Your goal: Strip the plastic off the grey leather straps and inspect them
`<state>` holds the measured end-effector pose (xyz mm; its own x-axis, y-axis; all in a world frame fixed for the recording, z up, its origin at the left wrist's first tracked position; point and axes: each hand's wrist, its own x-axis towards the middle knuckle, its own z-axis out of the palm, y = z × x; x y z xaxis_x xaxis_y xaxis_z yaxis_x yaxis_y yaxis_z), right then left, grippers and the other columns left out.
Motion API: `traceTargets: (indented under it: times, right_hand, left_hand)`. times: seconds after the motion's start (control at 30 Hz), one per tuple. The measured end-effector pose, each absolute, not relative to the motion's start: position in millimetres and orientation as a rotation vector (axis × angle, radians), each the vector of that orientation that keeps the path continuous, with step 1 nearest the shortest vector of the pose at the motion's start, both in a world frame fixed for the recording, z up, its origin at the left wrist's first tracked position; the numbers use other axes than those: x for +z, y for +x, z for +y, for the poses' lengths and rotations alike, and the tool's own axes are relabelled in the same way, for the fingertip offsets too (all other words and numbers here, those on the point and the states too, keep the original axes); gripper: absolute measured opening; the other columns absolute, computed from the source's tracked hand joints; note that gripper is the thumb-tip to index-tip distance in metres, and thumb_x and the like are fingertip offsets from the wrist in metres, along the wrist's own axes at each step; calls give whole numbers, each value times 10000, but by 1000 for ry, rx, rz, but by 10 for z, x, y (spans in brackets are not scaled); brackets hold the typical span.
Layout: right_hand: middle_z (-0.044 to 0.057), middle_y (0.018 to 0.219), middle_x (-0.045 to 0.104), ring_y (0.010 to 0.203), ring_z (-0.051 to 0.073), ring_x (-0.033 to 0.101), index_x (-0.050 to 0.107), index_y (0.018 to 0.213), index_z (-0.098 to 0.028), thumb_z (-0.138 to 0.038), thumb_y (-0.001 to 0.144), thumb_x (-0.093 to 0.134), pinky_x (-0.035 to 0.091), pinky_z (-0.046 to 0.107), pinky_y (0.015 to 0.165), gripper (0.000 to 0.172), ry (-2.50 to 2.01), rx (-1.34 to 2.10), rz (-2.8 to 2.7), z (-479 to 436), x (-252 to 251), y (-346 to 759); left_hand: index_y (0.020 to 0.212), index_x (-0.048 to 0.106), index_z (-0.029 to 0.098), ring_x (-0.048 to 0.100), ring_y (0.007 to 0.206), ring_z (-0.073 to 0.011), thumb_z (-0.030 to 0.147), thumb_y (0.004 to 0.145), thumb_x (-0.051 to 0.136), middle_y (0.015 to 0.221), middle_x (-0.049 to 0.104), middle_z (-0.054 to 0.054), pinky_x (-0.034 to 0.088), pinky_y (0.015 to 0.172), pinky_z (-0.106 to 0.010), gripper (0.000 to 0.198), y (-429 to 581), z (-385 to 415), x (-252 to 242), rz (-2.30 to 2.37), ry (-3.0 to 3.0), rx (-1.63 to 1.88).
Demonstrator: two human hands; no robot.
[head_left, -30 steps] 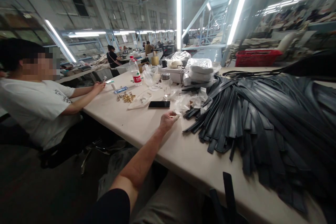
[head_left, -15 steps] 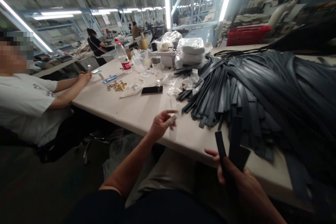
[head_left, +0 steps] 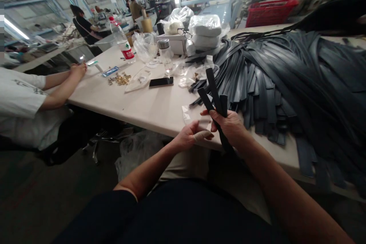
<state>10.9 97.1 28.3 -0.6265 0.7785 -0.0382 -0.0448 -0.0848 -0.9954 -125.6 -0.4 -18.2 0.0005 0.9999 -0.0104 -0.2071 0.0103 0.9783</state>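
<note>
My right hand [head_left: 228, 126] grips a few dark leather straps [head_left: 214, 90] that stick up from my fist, just above the near edge of the beige table [head_left: 137, 105]. My left hand [head_left: 191, 137] sits beside it with a taped finger, fingers pinched together toward the straps; what they hold, if anything, is too small to make out. A large heap of dark straps [head_left: 288, 72] covers the table's right half.
A black phone [head_left: 161, 82], a glass jar [head_left: 165, 55], a water bottle [head_left: 121, 45], gold metal fittings [head_left: 120, 80] and bagged white goods [head_left: 204, 30] lie further back. A person in a white shirt [head_left: 20, 103] sits at the left. A red basket [head_left: 270, 9] stands behind.
My right hand rose with the straps and moved left to meet my left hand, which drew back toward the table's near edge. The view tilted downward.
</note>
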Motion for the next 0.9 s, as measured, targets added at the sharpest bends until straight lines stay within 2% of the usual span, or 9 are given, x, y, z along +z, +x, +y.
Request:
traceTargets:
  times: [0.07,0.13,0.2,0.27,0.43,0.57,0.8,0.9]
  right_hand:
    - [-34,485,578,400,83,472,723,867,-119,-500,750,737,394,208,424,399,-791,1753,-1586,1050,325,76]
    - [0,629,672,403,57,479,720,839,-115,-386,776,735,378,186,404,279,-794,1722,-1542,1142,376,62]
    - [35,784,728,398,39,480,703,818,-105,-259,825,694,376,179,391,154,-845,1703,-1458,1235,438,59]
    - [58,844,744,387,34,469,683,823,-95,-161,887,620,387,184,388,112,-910,1696,-1392,1312,504,53]
    - [115,970,753,381,13,445,650,892,-55,-88,961,526,385,177,396,145,-967,1681,-1374,1393,624,-16]
    - [189,1105,718,404,-16,452,631,1071,38,-125,972,533,387,164,438,214,-980,1616,-1469,1417,629,-97]
    - [238,1127,694,409,-37,465,601,1173,106,-144,951,542,350,158,466,339,-983,1570,-1513,1490,607,-204]
    - [220,1125,695,423,-53,463,587,1195,108,-154,949,530,329,141,474,364,-965,1584,-1545,1492,630,-284]
  left_hand:
    - [1192,625,130,676,749,-166,481,823,700,775,719,-49,494,793,-298,515,-1229,-97,-210,1041,1033,1224]
    - [1166,647,125,659,678,-148,495,842,670,710,697,-30,494,764,-293,492,-1227,-201,-236,1030,959,1269]
    - [1102,669,119,646,633,-140,504,815,695,679,682,-22,496,730,-291,481,-1258,-305,-265,1040,849,1344]
    - [984,686,116,641,614,-143,507,756,751,666,679,-26,499,703,-289,458,-1313,-407,-292,1072,748,1380]
    - [875,689,127,627,594,-131,421,675,832,668,689,-24,500,671,-272,383,-1452,-629,-328,1117,649,1317]
    - [846,722,128,611,609,-112,336,629,858,707,694,-20,494,656,-249,330,-1522,-726,-349,1122,684,1156]
    - [886,759,125,596,567,-111,375,710,783,643,674,-25,482,591,-229,307,-1636,-831,-450,1190,830,815]
    - [877,774,143,623,618,-123,380,753,748,686,708,-42,497,632,-227,269,-1661,-847,-445,1239,958,732]
